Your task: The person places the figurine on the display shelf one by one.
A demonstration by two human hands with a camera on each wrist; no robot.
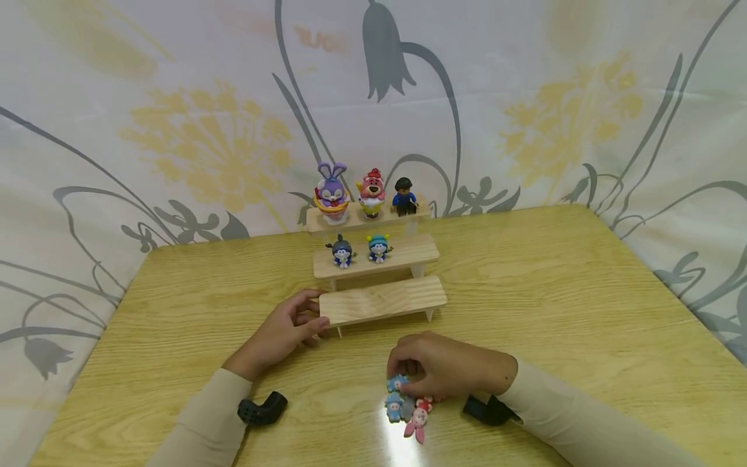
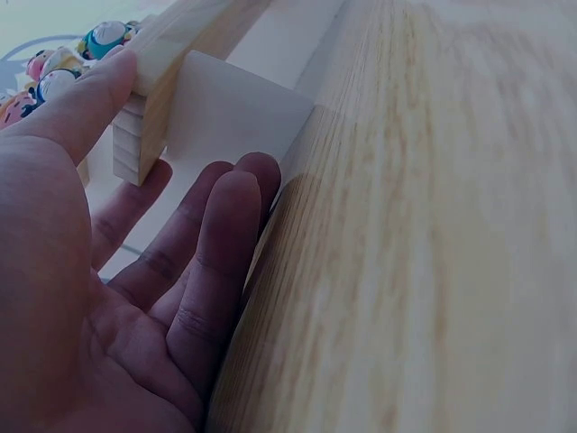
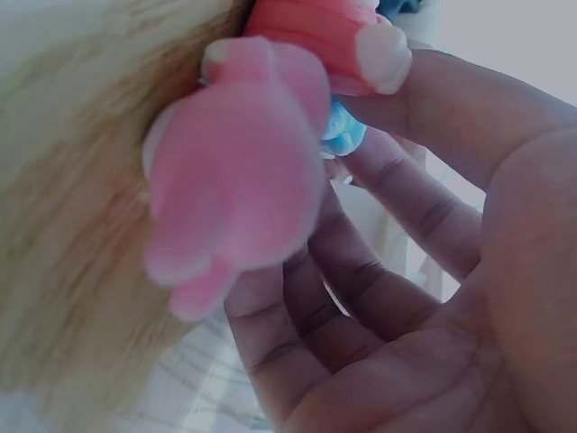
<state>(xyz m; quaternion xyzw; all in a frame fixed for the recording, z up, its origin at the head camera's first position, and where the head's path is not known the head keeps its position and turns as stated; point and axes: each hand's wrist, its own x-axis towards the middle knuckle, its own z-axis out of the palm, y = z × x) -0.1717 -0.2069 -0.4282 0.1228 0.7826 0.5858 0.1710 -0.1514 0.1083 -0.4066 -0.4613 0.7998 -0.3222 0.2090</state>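
A three-step wooden display stand (image 1: 382, 299) stands mid-table. My left hand (image 1: 286, 324) holds the left end of its lowest step, thumb on top and index finger beneath in the left wrist view; the other fingers lie near the white support (image 2: 234, 113). Nearer to me, my right hand (image 1: 446, 366) pinches a small blue figurine (image 1: 397, 383) between thumb and index finger, low over a little cluster. Beside it lie another blue figurine (image 1: 394, 408), a greyish piece (image 1: 408, 408) and a pink long-eared figurine (image 1: 419, 418), which partly hides the pinch in the right wrist view.
On the top step stand a purple rabbit figurine (image 1: 331, 194), a pink bear figurine (image 1: 371, 193) and a black-haired toy figure (image 1: 404, 196). The middle step bears a dark-capped figurine (image 1: 342, 251) and a teal-capped one (image 1: 379, 248). Behind the table hangs a flowered cloth (image 1: 373, 123).
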